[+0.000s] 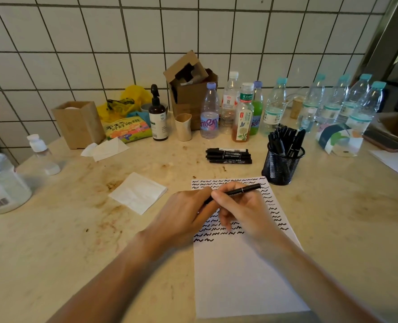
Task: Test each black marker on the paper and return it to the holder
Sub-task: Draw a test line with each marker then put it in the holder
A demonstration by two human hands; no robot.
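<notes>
A thin black marker point(244, 189) lies across both hands above the white paper point(244, 276). My right hand point(244, 210) grips its barrel, and my left hand point(188, 213) holds its lower left end; the tip is hidden. Rows of black squiggles cover the upper half of the sheet. A black mesh holder point(283, 165) with several black markers stands just beyond the paper's top right corner. Three more black markers point(228, 156) lie side by side on the counter left of the holder.
Several bottles point(242, 113) line the back of the counter by the tiled wall, with a cardboard box point(191, 89) and a paper cup point(183, 127). A folded napkin point(138, 192) lies left of the paper. A clear jar point(2, 183) stands at the far left.
</notes>
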